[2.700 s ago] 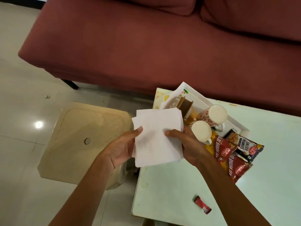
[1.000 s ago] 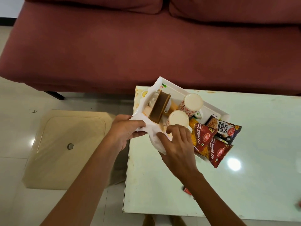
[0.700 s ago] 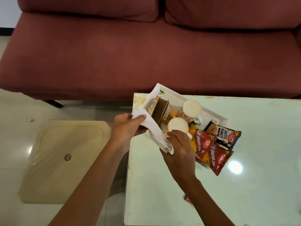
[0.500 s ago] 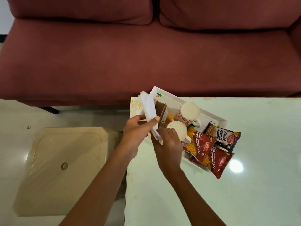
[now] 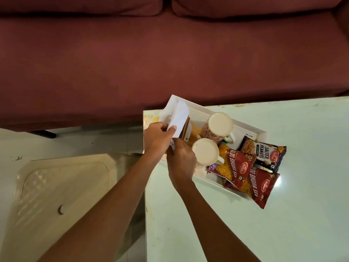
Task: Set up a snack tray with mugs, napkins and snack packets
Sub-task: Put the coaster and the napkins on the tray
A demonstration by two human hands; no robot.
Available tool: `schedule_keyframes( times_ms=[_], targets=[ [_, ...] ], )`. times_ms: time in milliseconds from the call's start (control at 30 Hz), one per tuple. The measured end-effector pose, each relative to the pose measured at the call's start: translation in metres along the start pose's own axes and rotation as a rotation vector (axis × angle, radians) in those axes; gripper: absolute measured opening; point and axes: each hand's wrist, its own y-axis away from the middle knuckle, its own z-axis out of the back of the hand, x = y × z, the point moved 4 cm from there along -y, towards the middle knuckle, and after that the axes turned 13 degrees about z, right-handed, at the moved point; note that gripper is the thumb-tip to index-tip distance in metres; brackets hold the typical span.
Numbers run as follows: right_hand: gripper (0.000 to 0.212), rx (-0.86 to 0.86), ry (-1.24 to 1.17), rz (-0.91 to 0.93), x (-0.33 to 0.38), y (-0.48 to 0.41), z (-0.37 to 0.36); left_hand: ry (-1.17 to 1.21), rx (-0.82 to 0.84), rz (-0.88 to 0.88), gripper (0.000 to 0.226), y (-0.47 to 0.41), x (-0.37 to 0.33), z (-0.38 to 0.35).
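A white tray (image 5: 251,130) lies at the near-left corner of a pale green table (image 5: 283,214). In it stand two mugs, a patterned mug (image 5: 220,125) and a cream mug (image 5: 204,154). Two red snack packets (image 5: 238,165) and a peanuts packet (image 5: 264,154) lie at the tray's right end. White napkins (image 5: 180,116) stand upright against a brown wooden napkin holder (image 5: 186,127) at the tray's left end. My left hand (image 5: 157,137) pinches their lower edge. My right hand (image 5: 180,163) grips the napkins' bottom corner, next to the cream mug.
A dark red sofa (image 5: 170,53) fills the far side, close behind the tray. A beige plastic stool (image 5: 62,195) stands on the tiled floor left of the table. The table surface stretches right and toward me.
The napkins, first spread flat between both hands, were folded narrow, tipped upright and moved into the tray's left end against the holder. Both hands followed toward the tray.
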Motion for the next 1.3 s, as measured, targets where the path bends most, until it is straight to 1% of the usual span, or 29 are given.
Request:
schedule_keyframes(
  times_ms=[100,200,300,400,533,600,700,833,967,1200,1300],
  targets=[
    [0.021,0.055,0.003,-0.048,-0.009,-0.001,-0.007,-0.040,-0.043,-0.027,0.029,-0.006,0.002,-0.007],
    [0.023,0.123,0.003,-0.114,-0.018,-0.001,-0.015,-0.086,-0.044,-0.034,0.028,-0.011,0.003,-0.013],
    [0.023,0.169,0.021,-0.187,-0.024,-0.001,-0.021,-0.080,-0.049,-0.034,0.031,-0.012,0.003,-0.018],
    [0.023,0.239,0.046,-0.202,-0.025,0.001,-0.028,-0.052,-0.062,-0.023,0.033,-0.009,0.009,-0.022],
    [0.023,0.302,0.078,-0.226,-0.027,0.006,-0.032,-0.076,-0.060,-0.026,0.022,-0.007,0.022,-0.024],
    [0.021,0.305,0.091,-0.236,-0.028,0.007,-0.032,-0.067,-0.061,-0.031,0.020,-0.007,0.025,-0.024],
    [0.019,0.272,0.095,-0.195,-0.027,0.010,-0.031,-0.055,-0.074,-0.038,0.022,-0.005,0.027,-0.024],
    [0.020,0.320,0.110,-0.144,-0.028,0.011,-0.033,-0.068,-0.103,-0.032,0.025,-0.003,0.029,-0.023],
    [0.019,0.301,0.094,-0.112,-0.027,0.011,-0.029,-0.074,-0.111,-0.027,0.027,0.001,0.032,-0.021],
    [0.036,0.256,0.102,-0.041,-0.026,0.017,-0.018,-0.062,-0.140,-0.035,0.031,0.016,0.035,-0.014],
    [0.039,0.257,0.093,-0.036,-0.027,0.020,-0.011,-0.063,-0.162,-0.043,0.032,0.025,0.037,-0.010]
  ],
)
